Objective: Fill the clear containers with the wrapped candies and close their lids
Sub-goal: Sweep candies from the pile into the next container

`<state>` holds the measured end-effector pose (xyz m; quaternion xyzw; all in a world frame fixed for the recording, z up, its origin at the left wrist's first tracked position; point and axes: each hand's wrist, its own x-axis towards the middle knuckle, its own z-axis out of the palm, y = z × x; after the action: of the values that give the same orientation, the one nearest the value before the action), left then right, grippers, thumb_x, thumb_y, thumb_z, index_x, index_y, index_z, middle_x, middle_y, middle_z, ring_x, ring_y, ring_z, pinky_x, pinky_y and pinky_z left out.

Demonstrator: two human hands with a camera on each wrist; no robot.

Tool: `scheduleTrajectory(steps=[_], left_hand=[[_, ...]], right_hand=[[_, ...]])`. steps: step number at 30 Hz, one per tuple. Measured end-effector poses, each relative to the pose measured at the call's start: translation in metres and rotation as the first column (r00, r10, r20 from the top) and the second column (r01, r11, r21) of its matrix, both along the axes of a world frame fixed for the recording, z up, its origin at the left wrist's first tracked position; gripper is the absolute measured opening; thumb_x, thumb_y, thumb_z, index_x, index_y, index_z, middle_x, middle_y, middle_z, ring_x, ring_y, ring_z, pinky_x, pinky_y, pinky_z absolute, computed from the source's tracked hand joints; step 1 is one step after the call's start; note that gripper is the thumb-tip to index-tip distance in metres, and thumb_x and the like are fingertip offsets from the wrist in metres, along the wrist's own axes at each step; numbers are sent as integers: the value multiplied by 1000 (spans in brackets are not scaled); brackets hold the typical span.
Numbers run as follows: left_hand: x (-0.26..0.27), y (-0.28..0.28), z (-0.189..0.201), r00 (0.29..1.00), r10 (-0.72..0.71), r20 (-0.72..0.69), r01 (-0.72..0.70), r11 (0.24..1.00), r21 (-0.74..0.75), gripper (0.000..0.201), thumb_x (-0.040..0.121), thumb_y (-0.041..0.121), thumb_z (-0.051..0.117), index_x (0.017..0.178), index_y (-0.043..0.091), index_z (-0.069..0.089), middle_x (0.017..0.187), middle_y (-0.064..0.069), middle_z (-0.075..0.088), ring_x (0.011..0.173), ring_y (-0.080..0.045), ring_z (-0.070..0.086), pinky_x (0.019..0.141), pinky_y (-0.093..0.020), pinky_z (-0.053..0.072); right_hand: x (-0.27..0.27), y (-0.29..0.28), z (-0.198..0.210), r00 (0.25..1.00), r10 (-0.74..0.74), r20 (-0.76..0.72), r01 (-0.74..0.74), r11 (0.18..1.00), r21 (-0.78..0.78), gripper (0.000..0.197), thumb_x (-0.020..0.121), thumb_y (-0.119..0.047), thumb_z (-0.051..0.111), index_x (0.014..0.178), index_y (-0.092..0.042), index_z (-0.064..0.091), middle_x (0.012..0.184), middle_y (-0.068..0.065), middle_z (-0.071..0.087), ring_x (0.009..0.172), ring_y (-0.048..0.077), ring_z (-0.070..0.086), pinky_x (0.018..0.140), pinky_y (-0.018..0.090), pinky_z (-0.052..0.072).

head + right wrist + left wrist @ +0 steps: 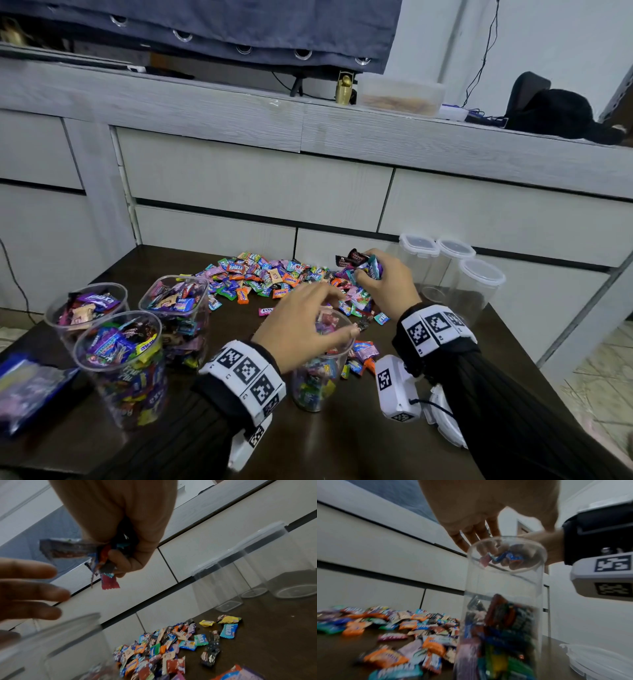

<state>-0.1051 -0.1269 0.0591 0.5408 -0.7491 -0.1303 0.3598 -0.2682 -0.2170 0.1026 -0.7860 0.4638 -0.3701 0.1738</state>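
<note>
head view: left hand point(301, 322) hovers over the mouth of an open clear container point(317, 377) at table centre, fingers spread and loose, gripping nothing. container part full of wrapped candies. right hand point(383, 281) is raised above the loose candy pile point(267, 277), fingers clamped on a handful of candies point(363, 263). three filled open containers point(126, 356) stand at the left on the dark table point(342, 445). three lidded empty containers point(455, 274) stand at the right, behind the right hand. a loose white lid point(442, 421) lies under the right forearm.

left wrist view: left hand point(484, 513) fingers straight and apart above the container rim point(505, 555); candies fill the lower half. the right hand's clenched candies show blurred through the wall. pile point(393, 635) to the left.

right wrist view: right hand point(120, 527) fist closed on the handful point(96, 555), wrapper ends hanging out. left hand fingers point(34, 591) spread at the left edge. lidded containers point(248, 568) stand beyond the pile point(163, 653).
</note>
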Motion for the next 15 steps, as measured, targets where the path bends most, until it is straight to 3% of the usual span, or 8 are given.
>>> scheduleTrajectory(steps=[2, 5, 7, 10, 13, 15], left_hand=[[6, 2, -8, 994, 36, -106, -29, 998, 59, 92, 56, 85, 63, 132, 41, 36, 123, 26, 42, 118, 6, 40, 98, -16, 34], [14, 2, -26, 960, 25, -280, 35, 977, 208, 130, 42, 75, 81, 146, 47, 8, 146, 25, 29, 131, 7, 34, 108, -23, 33], [14, 0, -36, 938, 10, -347, 89, 960, 267, 143, 39, 68, 87, 146, 50, -6, 144, 27, 30, 129, 16, 35, 108, -20, 34], [13, -3, -46, 916, 42, -400, 89, 948, 305, 148, 40, 62, 90, 142, 56, -16, 136, 27, 40, 129, 11, 40, 111, -28, 38], [12, -7, -49, 912, 23, -409, 102, 955, 280, 139, 43, 62, 89, 137, 64, -13, 134, 25, 46, 120, 14, 48, 103, -20, 41], [12, -9, -49, 913, 12, -408, 103, 960, 259, 134, 44, 63, 88, 145, 51, 1, 131, 24, 50, 116, 13, 52, 102, -23, 45]], right_hand=[[7, 6, -4, 999, 14, 44, -14, 1000, -15, 11, 87, -14, 61, 97, -10, 61, 74, 7, 62, 66, 20, 54, 60, 28, 40], [19, 17, -16, 992, 60, 114, -56, 998, -38, 12, 87, -16, 63, 99, -13, 61, 74, 1, 62, 63, 10, 54, 57, 19, 38], [25, 26, -27, 983, 115, 143, -108, 992, -58, 11, 87, -15, 63, 97, -15, 60, 73, -1, 63, 60, 1, 53, 56, 10, 38], [28, 35, -41, 969, 202, 141, -188, 976, -111, 10, 87, -13, 61, 97, -17, 59, 75, -9, 60, 68, -8, 55, 60, 4, 36], [24, 37, -45, 960, 256, 109, -238, 959, -154, 13, 86, -10, 60, 97, -17, 60, 73, -16, 57, 69, -12, 54, 61, 1, 34], [21, 36, -44, 953, 302, 33, -295, 945, -145, 14, 85, -12, 58, 99, -16, 60, 75, -15, 57, 70, -13, 53, 63, 0, 34]])
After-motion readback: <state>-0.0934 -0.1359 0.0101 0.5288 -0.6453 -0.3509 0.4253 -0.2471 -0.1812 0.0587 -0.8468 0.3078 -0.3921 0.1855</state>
